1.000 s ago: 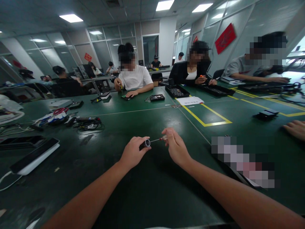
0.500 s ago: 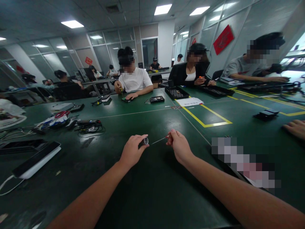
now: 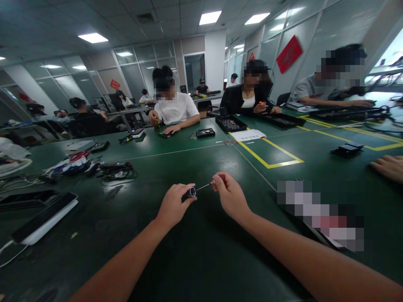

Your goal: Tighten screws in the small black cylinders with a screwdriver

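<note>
My left hand is closed around a small dark cylinder with a round metal end that faces right. My right hand pinches the red handle of a thin screwdriver, whose metal shaft points left with its tip at the cylinder's end. Both hands hover just above the green table, near its middle in front of me.
A white and black flat device with a cable lies at the left. Tangled cables and tools sit further back left. A blurred flat object lies at the right. Another person's hand rests at the right edge. Several people work across the table.
The screwdriver tip has come back close to the cylinder's end after being drawn a little away. Both hands sit slightly lower in view as the camera shifted.
</note>
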Tool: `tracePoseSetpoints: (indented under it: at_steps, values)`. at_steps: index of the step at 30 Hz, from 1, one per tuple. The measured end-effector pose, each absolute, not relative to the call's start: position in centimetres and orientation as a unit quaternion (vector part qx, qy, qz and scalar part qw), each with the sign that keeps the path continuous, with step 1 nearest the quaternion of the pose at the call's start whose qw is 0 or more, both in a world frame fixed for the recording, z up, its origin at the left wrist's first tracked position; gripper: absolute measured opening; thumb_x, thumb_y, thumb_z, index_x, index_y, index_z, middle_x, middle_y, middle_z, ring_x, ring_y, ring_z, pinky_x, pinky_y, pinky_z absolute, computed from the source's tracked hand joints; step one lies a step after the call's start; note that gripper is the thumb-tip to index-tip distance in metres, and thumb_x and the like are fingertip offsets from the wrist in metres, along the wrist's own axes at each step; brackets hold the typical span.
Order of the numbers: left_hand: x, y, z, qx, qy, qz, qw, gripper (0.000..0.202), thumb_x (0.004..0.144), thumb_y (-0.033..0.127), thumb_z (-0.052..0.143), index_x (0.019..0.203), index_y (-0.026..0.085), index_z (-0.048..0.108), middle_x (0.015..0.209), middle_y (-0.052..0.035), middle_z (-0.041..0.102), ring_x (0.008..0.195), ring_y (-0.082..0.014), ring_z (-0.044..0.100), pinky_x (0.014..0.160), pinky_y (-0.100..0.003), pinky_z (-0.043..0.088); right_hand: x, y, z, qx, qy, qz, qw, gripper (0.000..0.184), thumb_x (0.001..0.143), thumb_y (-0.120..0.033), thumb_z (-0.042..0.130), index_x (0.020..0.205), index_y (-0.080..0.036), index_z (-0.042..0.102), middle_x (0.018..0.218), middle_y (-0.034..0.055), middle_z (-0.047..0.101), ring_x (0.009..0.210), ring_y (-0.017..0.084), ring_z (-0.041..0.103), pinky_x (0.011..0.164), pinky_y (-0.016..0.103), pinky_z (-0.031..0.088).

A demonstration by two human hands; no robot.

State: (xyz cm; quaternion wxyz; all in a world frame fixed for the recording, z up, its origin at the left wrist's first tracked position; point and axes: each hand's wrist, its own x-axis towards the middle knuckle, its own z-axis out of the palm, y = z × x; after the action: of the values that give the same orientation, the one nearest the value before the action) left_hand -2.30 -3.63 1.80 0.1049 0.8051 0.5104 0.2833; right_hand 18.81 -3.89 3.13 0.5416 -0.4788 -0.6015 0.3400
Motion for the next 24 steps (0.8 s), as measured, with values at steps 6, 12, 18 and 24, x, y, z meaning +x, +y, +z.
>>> tracePoseSetpoints:
  at_steps: [6,12,18,24]
  values:
    - [-2.46,-3.53,1.67,0.802,0.512,0.287,0.111,0.04,0.089,0.025,0.071,0.128,0.028,0.063,0.113,-0.0023,0.068,0.104,-0.0234,0.059,0.091,-0.039,0.048,18.95,-4.31,3.1,-0.453,-0.649,0.318,0.522,0.025,0.1,-0.043,0.046,0.097,-0.023,0.062,0.084,0.0019,0.067,0.078,0.019,0.063,0.071,0.032,0.046]
    - [-2.45,-3.36,1.46,0.799,0.507,0.299,0.122,0.041,0.089,0.029,0.071,0.128,0.027,0.062,0.113,-0.0024,0.069,0.103,-0.0229,0.059,0.091,-0.039,0.047,18.85,-4.24,3.35,-0.447,-0.623,0.338,0.546,0.026,0.099,-0.044,0.046,0.095,-0.022,0.06,0.082,0.0022,0.066,0.077,0.019,0.062,0.074,0.032,0.048]
    - [-2.42,-3.53,1.66,0.794,0.512,0.301,0.127,0.04,0.09,0.035,0.068,0.129,0.027,0.062,0.108,-0.0032,0.069,0.098,-0.0237,0.06,0.088,-0.039,0.048,18.82,-4.54,3.5,-0.454,-0.631,0.332,0.536,0.027,0.1,-0.044,0.045,0.096,-0.022,0.061,0.081,0.002,0.066,0.076,0.018,0.062,0.074,0.033,0.048]
    - [-2.41,-3.72,1.96,0.796,0.515,0.291,0.128,0.039,0.091,0.034,0.067,0.129,0.027,0.062,0.108,-0.0037,0.069,0.099,-0.0243,0.06,0.088,-0.04,0.049,18.95,-4.34,3.4,-0.451,-0.618,0.356,0.537,0.026,0.098,-0.044,0.048,0.095,-0.021,0.062,0.079,0.0014,0.065,0.074,0.018,0.061,0.072,0.032,0.047]
